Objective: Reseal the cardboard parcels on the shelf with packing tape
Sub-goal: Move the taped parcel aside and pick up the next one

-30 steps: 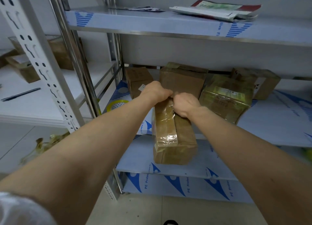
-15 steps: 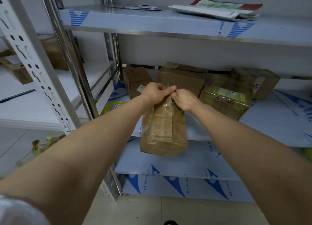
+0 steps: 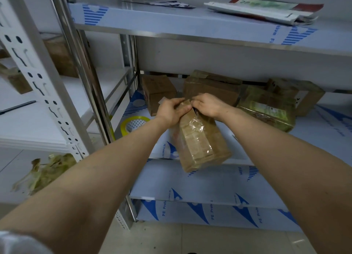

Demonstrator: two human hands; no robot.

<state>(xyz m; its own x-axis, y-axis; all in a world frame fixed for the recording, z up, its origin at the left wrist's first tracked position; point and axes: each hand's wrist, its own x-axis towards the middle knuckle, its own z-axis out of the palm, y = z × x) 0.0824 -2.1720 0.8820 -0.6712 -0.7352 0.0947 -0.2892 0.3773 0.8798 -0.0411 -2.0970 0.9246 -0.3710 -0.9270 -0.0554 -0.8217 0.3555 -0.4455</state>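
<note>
Hands: left hand (image 3: 172, 111) curled over the upper end of the box (image 3: 202, 145), thumb pressed on its wrinkled clear tape (image 3: 196, 125); right hand (image 3: 208, 106) pinching the same end. Box: tilted, held over the front edge of the shelf (image 3: 219, 183); contact with the shelf not discernible. Tape roll (image 3: 134, 122): by the shelf's left edge, apart from both hands. Risks: grip at one end only, so the box may slip off the front edge; wrinkled tape may lift, leaving the seam open.
</note>
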